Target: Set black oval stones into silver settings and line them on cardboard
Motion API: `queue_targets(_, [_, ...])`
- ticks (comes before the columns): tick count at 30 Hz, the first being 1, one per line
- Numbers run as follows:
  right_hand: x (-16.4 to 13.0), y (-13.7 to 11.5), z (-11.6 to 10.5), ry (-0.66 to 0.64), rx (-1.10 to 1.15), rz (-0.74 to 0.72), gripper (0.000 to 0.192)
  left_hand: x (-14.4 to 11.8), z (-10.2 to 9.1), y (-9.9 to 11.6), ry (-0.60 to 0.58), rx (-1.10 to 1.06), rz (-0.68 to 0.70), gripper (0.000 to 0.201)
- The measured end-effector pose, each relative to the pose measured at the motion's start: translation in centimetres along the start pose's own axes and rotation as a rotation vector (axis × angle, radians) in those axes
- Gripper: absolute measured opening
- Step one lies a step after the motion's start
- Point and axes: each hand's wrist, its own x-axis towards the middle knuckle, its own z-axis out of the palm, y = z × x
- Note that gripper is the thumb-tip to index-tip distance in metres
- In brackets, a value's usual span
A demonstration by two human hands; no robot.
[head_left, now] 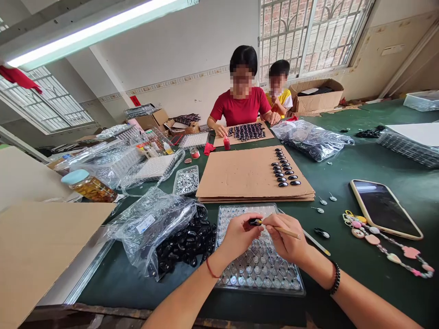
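Observation:
My left hand (240, 234) pinches a small glossy black oval piece (253, 222) between thumb and fingers. In my right hand (287, 240) is a thin wooden stick (288, 232), its yellowish tip touching or very close to the black piece. Both hands hover over a clear plastic tray (261, 289) filled with rows of small round shiny parts. Left of the tray, a heap of similar black pieces (185, 242) spills from a clear plastic bag (146, 224). One loose black piece (321, 233) lies to the right, by a pale rod (317, 243).
Stacked cardboard sheets (236, 173) carry rows of black pieces (283, 169). A tub of small metal parts (186, 180) stands left of them. To the right lie a phone (386, 208) and a beaded strap (387, 249). A person in red (243, 107) works opposite, beside another person (281, 98).

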Motion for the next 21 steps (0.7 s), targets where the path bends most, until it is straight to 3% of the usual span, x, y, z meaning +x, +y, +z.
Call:
queue_targets(5, [-0.2, 0.0, 0.5, -0.046, -0.029, -0.021, 0.016, 0.1, 0.0, 0.0, 0.041, -0.023, -0.043, 0.023])
queue_targets(10, [-0.5, -0.3, 1.0, -0.111, -0.145, -0.071, 0.014, 0.2, 0.0, -0.1, 0.144, -0.006, 0.016, 0.019])
queue_targets(12, [-0.4, -0.4, 1.2, -0.09, -0.079, -0.029, 0.017, 0.2, 0.2, -0.3, 0.149, -0.002, 0.04, 0.019])
queue_targets(14, [-0.1, -0.5, 1.3, -0.021, 0.11, 0.132, 0.022, 0.1, 0.3, -0.5, 0.135, -0.057, 0.04, 0.02])
queue_targets(18, [1.1, -0.4, 1.3, 0.177, 0.73, 0.666, 0.032, 0.1, 0.1, -0.5, 0.174, -0.178, -0.004, 0.023])
queue_targets(21, [1.8, -0.2, 1.1, 0.34, 1.105, 0.876, 0.037, 1.4, -0.6, -0.2, 0.191, -0.109, 0.011, 0.025])
